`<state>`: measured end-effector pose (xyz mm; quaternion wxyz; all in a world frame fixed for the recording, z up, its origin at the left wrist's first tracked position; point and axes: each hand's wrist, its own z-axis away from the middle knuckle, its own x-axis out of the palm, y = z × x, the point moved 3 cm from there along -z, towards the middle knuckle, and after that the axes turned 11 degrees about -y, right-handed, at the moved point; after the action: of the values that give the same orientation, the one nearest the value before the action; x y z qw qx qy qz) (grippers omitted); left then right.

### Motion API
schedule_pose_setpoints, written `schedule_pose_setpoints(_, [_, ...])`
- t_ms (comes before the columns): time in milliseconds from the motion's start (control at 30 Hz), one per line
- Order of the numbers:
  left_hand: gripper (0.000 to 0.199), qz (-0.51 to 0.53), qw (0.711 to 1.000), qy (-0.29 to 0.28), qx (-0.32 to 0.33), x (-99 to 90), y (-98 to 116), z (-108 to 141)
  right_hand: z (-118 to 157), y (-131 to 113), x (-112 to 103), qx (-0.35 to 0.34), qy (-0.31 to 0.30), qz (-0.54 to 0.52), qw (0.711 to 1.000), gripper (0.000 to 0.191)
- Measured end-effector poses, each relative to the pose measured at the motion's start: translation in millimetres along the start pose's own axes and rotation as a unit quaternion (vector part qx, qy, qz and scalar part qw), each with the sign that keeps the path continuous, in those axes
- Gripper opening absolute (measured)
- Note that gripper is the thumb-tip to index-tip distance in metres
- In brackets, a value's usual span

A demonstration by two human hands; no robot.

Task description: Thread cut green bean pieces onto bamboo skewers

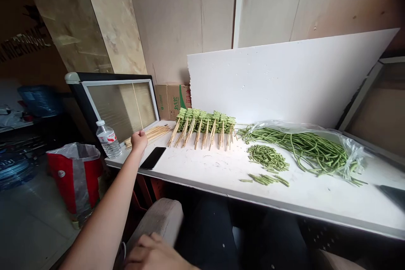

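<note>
My left hand is closed in a pinch round one thin bamboo skewer, which stands nearly upright. Just behind that hand lies a pile of loose bamboo skewers. At the bottom edge my right hand is low, by the chair's armrest; its fingers look bent but are blurred and partly cut off. Rows of skewered green bean pieces are stacked at the back of the table, sticks toward me. To their right are a heap of cut bean pieces and a few loose pieces.
Long green beans lie in a clear plastic bag on the white table. A black phone lies near the front edge, and a water bottle stands left. A red bag is on the floor.
</note>
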<state>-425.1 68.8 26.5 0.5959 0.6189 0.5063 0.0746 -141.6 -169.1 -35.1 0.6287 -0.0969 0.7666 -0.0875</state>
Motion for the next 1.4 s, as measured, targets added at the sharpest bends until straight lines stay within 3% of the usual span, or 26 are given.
schedule_pose_setpoints(133, [0.036, 0.033, 0.997, 0.040, 0.049, 4.5, 25, 22, 45, 36, -21, 0.021, 0.025, -0.020, 0.999, 0.008])
schedule_pose_setpoints(233, [0.035, 0.064, 0.991, 0.041, 0.113, 11.7, 53, 47, 87, 54, -57, 0.111, 0.088, -0.061, 0.988, 0.014])
schedule_pose_setpoints(300, [0.035, 0.087, 0.982, 0.009, 0.168, 19.3, 76, 68, 114, 62, -83, 0.164, 0.149, -0.105, 0.970, 0.019])
schedule_pose_setpoints(400, [0.037, 0.122, 0.968, -0.108, 0.193, 37.9, 106, 106, 150, 76, -116, 0.264, 0.239, -0.168, 0.919, 0.026])
schedule_pose_setpoints(533, [0.038, 0.178, 0.905, -0.312, 0.229, 68.3, 132, 167, 190, 99, -137, 0.369, 0.314, -0.255, 0.837, 0.045])
schedule_pose_setpoints(700, [0.037, 0.139, 0.820, -0.484, 0.271, 88.7, 146, 235, 211, 125, -141, 0.360, 0.386, -0.371, 0.764, 0.067])
schedule_pose_setpoints(833, [0.036, 0.083, 0.759, -0.579, 0.286, 92.3, 147, 263, 214, 139, -134, 0.329, 0.425, -0.425, 0.729, 0.064])
schedule_pose_setpoints(967, [0.033, 0.038, 0.734, -0.622, 0.271, 94.6, 142, 269, 217, 147, -129, 0.301, 0.461, -0.411, 0.727, 0.052])
schedule_pose_setpoints(1167, [0.035, 0.113, 0.699, -0.661, 0.247, 100.7, 145, 281, 211, 153, -111, 0.314, 0.397, -0.408, 0.760, 0.051])
schedule_pose_setpoints(1300, [0.039, 0.152, 0.699, -0.668, 0.202, 111.5, 147, 279, 217, 159, -113, 0.324, 0.339, -0.368, 0.802, 0.047])
schedule_pose_setpoints(1400, [0.042, 0.151, 0.716, -0.655, 0.190, 119.4, 143, 265, 245, 167, -131, 0.370, 0.280, -0.260, 0.847, 0.038])
